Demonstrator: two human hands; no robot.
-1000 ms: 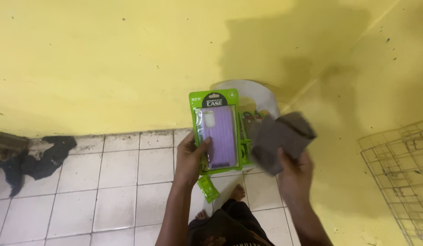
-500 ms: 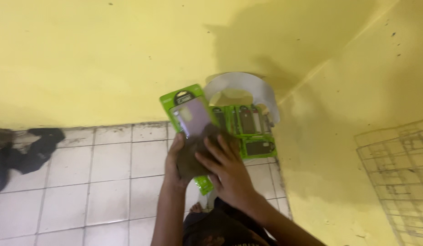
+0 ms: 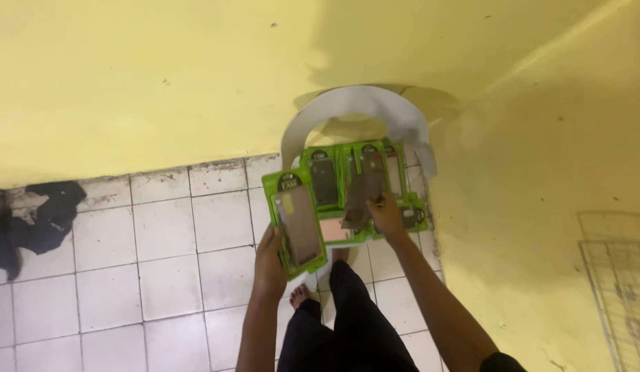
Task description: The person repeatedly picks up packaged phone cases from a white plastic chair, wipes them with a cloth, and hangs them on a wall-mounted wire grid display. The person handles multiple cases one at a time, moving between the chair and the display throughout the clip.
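My left hand (image 3: 270, 256) grips a green-carded phone case package (image 3: 297, 222) by its lower left edge, tilted, with a brownish case behind the clear front. My right hand (image 3: 386, 212) pinches a flat grey-brown phone case (image 3: 362, 198) over a pile of several more green packages (image 3: 347, 180). The pile lies on the floor inside a curved white strip (image 3: 354, 103) against the yellow wall. My legs in dark trousers (image 3: 354, 324) and a bare foot (image 3: 299, 296) stand just below the pile.
White tiled floor (image 3: 141, 262) spreads to the left. A dark crumpled cloth (image 3: 37, 220) lies at the left by the wall. Yellow walls (image 3: 161, 76) meet in a corner on the right, where a wire grid (image 3: 619, 275) leans.
My right hand left the package in my left hand and reached right over the floor pile with the grey-brown case. The view shifted, showing more of the pile.
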